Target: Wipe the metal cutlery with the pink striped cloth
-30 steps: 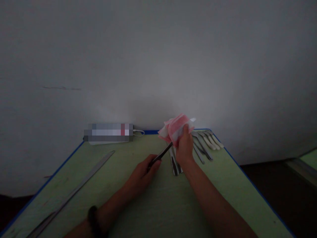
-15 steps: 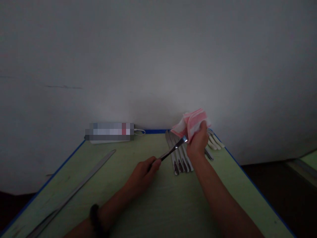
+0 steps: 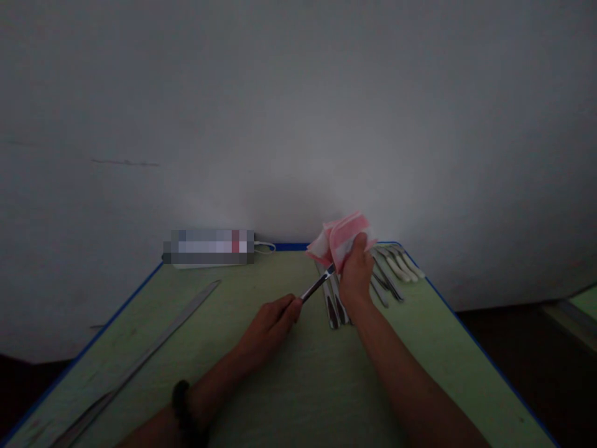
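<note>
My left hand (image 3: 273, 320) is closed around the handle of a metal table knife (image 3: 317, 287), which slants up to the right. The far end of the knife is hidden in a pink-and-white cloth (image 3: 346, 236). That cloth is bunched in my right hand (image 3: 358, 270), whose fingers are closed around it, mostly behind the fabric. Under my right hand and wrist lie several metal table knives (image 3: 331, 310) side by side, partly covered from view.
Right of my right hand are more metal cutlery pieces (image 3: 389, 283) and several white-handled pieces (image 3: 401, 264). A long blade (image 3: 163, 336) lies along the table's left side. A blurred box with a white cable (image 3: 265, 247) stands at the back against the wall (image 3: 298, 124).
My right hand and the cloth have moved left and slightly down along the knife toward my left hand. Less of the knife shows now. My left hand has barely moved.
</note>
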`<act>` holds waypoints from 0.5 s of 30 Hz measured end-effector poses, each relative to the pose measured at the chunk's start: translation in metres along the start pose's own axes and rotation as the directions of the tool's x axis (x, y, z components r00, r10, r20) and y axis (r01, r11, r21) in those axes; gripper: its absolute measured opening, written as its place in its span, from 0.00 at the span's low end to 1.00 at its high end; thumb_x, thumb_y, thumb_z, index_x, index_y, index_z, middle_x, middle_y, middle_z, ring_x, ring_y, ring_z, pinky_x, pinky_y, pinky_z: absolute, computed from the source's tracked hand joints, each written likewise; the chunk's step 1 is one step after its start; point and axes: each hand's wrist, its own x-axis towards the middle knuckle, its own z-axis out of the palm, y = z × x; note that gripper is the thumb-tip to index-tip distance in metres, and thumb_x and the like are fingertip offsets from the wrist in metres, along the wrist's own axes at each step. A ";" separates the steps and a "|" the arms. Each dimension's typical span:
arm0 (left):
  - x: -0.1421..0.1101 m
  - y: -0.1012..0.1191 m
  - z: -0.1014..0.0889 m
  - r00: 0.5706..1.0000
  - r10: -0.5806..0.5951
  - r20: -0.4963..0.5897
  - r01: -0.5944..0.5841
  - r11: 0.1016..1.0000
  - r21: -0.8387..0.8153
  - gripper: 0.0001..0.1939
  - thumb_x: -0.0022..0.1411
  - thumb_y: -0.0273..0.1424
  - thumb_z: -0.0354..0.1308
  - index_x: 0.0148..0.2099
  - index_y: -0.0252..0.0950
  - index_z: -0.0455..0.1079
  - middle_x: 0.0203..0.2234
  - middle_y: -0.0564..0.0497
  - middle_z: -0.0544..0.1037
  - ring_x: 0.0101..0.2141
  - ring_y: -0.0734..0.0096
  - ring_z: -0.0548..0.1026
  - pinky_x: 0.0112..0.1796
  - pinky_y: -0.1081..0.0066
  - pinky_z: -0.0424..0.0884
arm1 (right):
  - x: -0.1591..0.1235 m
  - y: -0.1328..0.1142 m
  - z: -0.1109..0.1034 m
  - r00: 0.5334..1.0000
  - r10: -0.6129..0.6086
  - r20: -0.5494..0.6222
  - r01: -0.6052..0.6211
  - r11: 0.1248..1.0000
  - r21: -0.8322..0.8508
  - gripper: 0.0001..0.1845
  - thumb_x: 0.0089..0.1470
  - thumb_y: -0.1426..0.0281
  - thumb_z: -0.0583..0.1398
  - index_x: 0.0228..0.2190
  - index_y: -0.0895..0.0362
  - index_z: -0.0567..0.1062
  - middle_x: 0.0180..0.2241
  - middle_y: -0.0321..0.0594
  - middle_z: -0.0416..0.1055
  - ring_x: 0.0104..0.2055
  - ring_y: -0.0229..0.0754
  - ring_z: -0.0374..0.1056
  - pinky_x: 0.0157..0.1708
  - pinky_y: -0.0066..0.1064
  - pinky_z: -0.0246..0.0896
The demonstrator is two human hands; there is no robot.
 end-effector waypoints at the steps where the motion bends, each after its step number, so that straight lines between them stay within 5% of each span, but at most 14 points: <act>1: 0.001 0.000 0.000 1.000 -0.008 0.006 0.008 1.000 -0.011 0.20 0.66 0.43 0.43 0.26 0.37 0.59 0.18 0.58 0.61 0.22 0.73 0.61 0.25 0.73 0.56 | -0.002 0.002 0.001 1.000 -0.009 0.029 0.009 1.000 -0.022 0.31 0.53 0.44 0.47 0.19 0.57 0.65 0.15 0.31 0.56 0.19 0.34 0.51 0.19 0.28 0.46; 5: 0.001 -0.003 -0.002 0.996 -0.009 0.087 0.021 0.989 -0.148 0.18 0.65 0.42 0.44 0.31 0.36 0.65 0.19 0.58 0.62 0.23 0.74 0.61 0.25 0.74 0.57 | 0.000 0.011 0.001 0.995 -0.043 0.089 0.047 0.998 -0.044 0.30 0.53 0.45 0.48 0.20 0.58 0.66 0.16 0.30 0.55 0.19 0.34 0.50 0.20 0.28 0.46; 9: 0.000 -0.003 -0.007 0.953 0.102 0.284 0.009 0.930 -0.367 0.16 0.62 0.35 0.48 0.48 0.35 0.67 0.24 0.55 0.69 0.24 0.75 0.63 0.24 0.76 0.58 | 0.017 0.012 -0.005 1.000 -0.017 0.013 0.016 0.999 0.045 0.25 0.53 0.49 0.51 0.22 0.59 0.68 0.17 0.32 0.60 0.20 0.35 0.54 0.20 0.27 0.50; 15: -0.002 0.001 -0.009 0.927 0.164 0.338 -0.028 0.928 -0.373 0.19 0.62 0.36 0.52 0.53 0.35 0.67 0.35 0.46 0.78 0.31 0.70 0.71 0.27 0.76 0.65 | 0.032 0.011 -0.008 0.991 0.132 0.024 -0.132 0.941 0.311 0.17 0.56 0.59 0.51 0.29 0.59 0.70 0.22 0.33 0.67 0.22 0.36 0.62 0.18 0.26 0.55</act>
